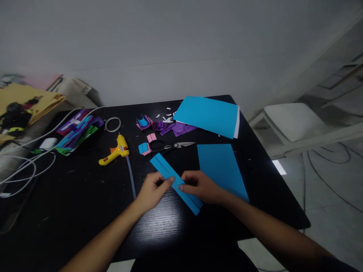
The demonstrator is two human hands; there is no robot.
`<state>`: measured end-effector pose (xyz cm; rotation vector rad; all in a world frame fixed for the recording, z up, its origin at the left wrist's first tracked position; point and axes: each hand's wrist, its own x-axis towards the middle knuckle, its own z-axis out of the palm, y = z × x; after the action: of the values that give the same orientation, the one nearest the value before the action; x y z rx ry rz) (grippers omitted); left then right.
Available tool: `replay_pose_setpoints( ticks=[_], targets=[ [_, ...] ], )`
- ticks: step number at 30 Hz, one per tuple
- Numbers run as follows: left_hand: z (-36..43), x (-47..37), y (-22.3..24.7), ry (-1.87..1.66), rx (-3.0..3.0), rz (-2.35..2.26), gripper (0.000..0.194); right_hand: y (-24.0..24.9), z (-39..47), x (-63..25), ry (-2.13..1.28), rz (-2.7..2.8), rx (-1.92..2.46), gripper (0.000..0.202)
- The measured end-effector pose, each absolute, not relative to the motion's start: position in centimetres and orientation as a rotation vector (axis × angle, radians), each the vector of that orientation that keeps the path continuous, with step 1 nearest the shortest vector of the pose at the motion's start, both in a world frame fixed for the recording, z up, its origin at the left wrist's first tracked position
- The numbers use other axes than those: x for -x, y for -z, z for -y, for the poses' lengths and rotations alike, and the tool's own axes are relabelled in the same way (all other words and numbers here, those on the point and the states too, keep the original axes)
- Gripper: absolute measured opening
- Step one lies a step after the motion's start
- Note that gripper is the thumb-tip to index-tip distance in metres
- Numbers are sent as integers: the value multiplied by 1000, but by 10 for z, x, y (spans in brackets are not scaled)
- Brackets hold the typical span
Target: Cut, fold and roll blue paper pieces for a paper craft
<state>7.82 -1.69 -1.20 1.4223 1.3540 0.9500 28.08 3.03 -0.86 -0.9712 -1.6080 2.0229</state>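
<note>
A long folded strip of blue paper is held slantwise above the black table, with lengthwise creases showing. My left hand pinches its left edge near the middle, thumb on top. On the other edge, my right hand grips the strip with thumb and bent fingers. Beyond the strip lie black-handled scissors, blades pointing right. A flat blue sheet rests just right of my right hand. Small folded pink and blue pieces sit beside the scissor handles.
A yellow glue gun with a glue stick lies on the left, near a roll of tape. Blue sheets are stacked at the back among purple scraps. Coloured strips and white cables lie far left.
</note>
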Motion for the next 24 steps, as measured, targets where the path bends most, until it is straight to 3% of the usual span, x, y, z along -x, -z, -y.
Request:
replay_pose_setpoints(
  ticks=[24],
  targets=[
    [18,-79,13,-985,-1402,-1359,36,6,-30,-281,-2032,1623,964,17]
  ],
)
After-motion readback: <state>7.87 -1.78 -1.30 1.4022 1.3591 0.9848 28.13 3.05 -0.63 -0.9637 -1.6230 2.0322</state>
